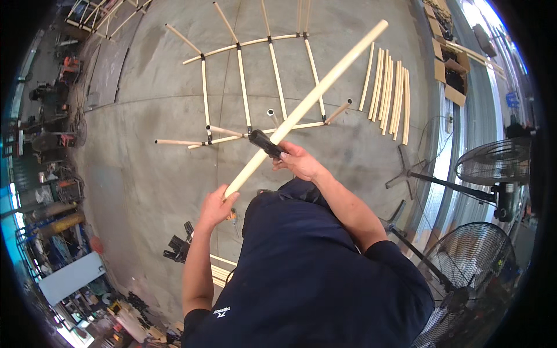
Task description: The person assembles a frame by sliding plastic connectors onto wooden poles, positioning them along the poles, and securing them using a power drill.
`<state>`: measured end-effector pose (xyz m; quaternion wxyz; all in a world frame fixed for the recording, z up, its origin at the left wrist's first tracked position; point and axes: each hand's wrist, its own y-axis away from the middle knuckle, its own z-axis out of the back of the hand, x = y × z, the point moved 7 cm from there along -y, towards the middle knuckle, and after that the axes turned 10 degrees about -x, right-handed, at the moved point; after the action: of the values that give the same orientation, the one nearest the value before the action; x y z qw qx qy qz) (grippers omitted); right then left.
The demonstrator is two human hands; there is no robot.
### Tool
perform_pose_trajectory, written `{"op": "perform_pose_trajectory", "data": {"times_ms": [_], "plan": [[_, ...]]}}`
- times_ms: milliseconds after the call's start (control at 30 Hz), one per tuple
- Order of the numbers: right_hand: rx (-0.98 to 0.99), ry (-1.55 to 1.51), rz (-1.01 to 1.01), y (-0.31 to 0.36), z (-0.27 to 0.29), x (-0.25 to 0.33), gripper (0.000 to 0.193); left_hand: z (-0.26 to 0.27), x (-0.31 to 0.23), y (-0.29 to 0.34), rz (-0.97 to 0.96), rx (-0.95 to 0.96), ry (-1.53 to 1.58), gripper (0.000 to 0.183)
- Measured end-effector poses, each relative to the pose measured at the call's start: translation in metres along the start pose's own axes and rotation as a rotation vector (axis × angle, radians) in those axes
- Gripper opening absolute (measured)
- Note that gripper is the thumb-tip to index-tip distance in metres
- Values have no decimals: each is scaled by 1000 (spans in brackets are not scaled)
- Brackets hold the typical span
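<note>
Right across the middle of the frame, a pale pole (331,84) is slanting up, with the left hand (217,207) gripping its lower end and the right hand (301,161), fingers closed, pinching a black fitting (265,143) against it (can't tell if it's around the pole). I'd be keeping that fitting square and the long free end steady. Upper right, open cardboard boxes (455,94) are holding dark pieces (455,65), too small to identify.

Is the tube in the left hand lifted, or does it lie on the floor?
Lifted. The left hand grips the tube at its near end, and it covers part of the frame behind.
</note>
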<state>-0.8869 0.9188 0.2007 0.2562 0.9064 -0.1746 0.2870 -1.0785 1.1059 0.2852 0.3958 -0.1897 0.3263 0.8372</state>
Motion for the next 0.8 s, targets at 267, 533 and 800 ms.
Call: {"op": "perform_pose_trajectory", "data": {"times_ms": [267,533,800], "plan": [[-194,260,-43,-10,52,54,48,11,-55,-66,-281,-94,-303,32],[-365,497,88,-35,61,80,38,24,-88,-132,-399,-69,-368,33],[-665,706,128,-52,56,94,41,39,-89,-190,-585,-96,-359,36]]}}
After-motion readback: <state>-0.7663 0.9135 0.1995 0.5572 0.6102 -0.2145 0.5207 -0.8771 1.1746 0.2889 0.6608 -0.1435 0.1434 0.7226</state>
